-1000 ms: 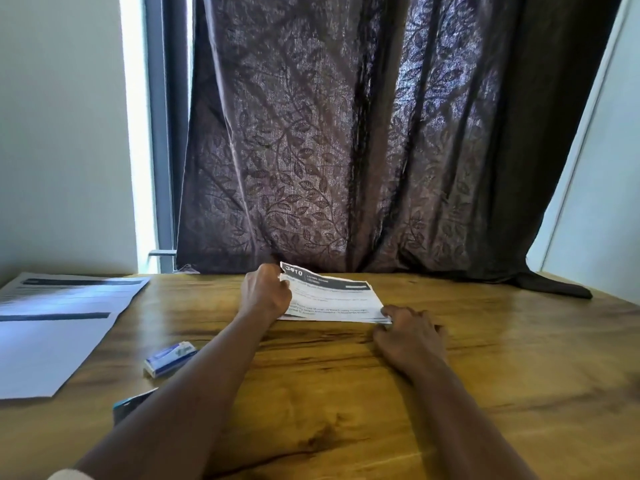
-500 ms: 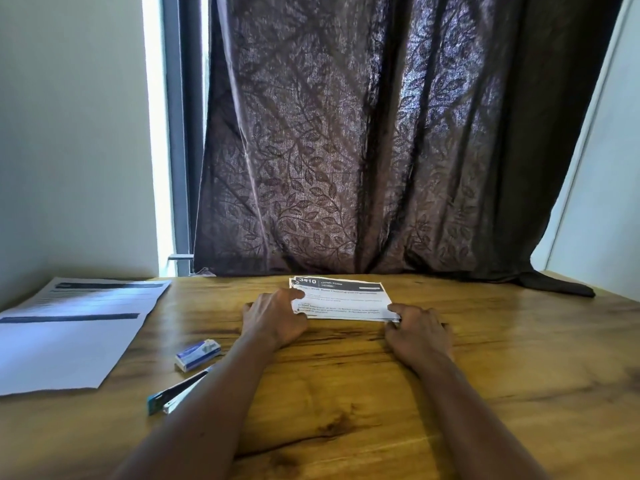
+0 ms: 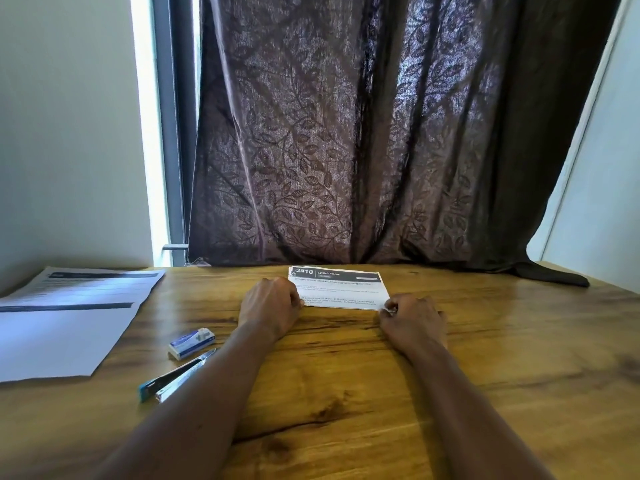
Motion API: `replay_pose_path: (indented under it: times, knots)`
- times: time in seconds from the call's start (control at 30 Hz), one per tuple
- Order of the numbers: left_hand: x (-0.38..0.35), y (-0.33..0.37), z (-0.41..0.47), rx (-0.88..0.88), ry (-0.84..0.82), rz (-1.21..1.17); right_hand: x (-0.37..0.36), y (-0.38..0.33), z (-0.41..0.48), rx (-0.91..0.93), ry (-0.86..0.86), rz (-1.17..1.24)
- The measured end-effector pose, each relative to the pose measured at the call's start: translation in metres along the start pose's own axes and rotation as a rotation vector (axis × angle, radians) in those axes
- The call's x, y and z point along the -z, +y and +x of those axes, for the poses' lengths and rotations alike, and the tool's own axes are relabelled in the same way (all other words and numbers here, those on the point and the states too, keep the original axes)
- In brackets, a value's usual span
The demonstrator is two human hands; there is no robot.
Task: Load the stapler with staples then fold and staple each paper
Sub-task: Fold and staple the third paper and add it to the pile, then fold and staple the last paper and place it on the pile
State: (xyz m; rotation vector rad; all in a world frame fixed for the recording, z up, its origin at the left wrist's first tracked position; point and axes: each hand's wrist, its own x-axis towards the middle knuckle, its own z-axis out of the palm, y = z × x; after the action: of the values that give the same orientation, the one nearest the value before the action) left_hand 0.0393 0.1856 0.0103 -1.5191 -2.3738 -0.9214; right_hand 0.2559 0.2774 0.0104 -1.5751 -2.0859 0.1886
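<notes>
At the far edge of the wooden worktop [image 3: 346, 393], just in front of the dark leaf-patterned curtain [image 3: 346, 150], a folded paper [image 3: 341, 287] lies flat with its printed heading facing up, and both hands are on its near edge. The left hand [image 3: 270, 308] rests knuckles-up on the paper's near left corner, its fingers curled under so that they press down on the sheet; whether they pinch it or only hold it flat cannot be told. The right hand [image 3: 414, 322] sits at the paper's near right corner, its fingers [image 3: 391, 306] drawn together at the very tip of that corner and seeming to nip it, though the grip itself is too small to make out. Both forearms reach forward from the bottom of the view, roughly parallel, with bare worktop between them. Left of the folded paper, and nearer the camera, a small blue and white staple box [image 3: 192, 342] lies on its side; just nearer than that box lies a teal stapler [image 3: 176, 375], partly covered at its far end by the left forearm. Further left of the folded paper, well apart from it, flat unfolded sheets [image 3: 65, 320] with dark printed bands lie near the wall [image 3: 62, 133].
</notes>
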Motion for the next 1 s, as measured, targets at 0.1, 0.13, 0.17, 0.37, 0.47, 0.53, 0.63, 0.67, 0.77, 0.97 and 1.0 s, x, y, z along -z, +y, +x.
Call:
replay_pose_path:
  times: [0.1, 0.13, 0.17, 0.37, 0.47, 0.53, 0.63, 0.67, 0.77, 0.97, 1.0]
  knots:
    - [0.001, 0.002, -0.001, 0.008, 0.004, -0.003, 0.001, 0.0, 0.0, -0.009, 0.029, 0.009]
    - [0.001, 0.002, -0.001, 0.01, 0.001, -0.004, 0.001, 0.0, 0.0, -0.011, 0.031, 0.012]
    - [0.002, 0.003, -0.001, 0.012, -0.001, -0.008, 0.001, 0.0, 0.0, -0.011, 0.034, 0.011]
    - [0.012, 0.011, -0.009, 0.013, 0.003, -0.052, 0.002, -0.009, -0.002, 0.084, 0.136, 0.005]
    - [0.033, 0.015, -0.016, -0.042, 0.091, -0.14, 0.003, -0.024, -0.013, 0.205, 0.138, 0.122]
    - [0.052, 0.014, -0.027, -0.094, 0.134, -0.178, 0.004, -0.039, -0.026, 0.282, 0.126, 0.231]
    - [0.081, -0.007, -0.055, -0.149, 0.177, -0.118, 0.004, -0.064, -0.052, 0.418, 0.095, 0.328]
    - [0.091, -0.019, -0.064, -0.148, 0.178, -0.083, 0.004, -0.072, -0.061, 0.46, 0.081, 0.339]
    - [0.125, -0.071, -0.086, -0.091, 0.164, 0.047, 0.002, -0.096, -0.084, 0.593, 0.028, 0.33]
    - [0.187, -0.185, -0.102, 0.176, 0.061, 0.358, -0.008, -0.143, -0.106, 0.754, -0.083, 0.175]
    - [0.19, -0.198, -0.104, 0.226, 0.034, 0.384, -0.01, -0.151, -0.107, 0.764, -0.1, 0.169]
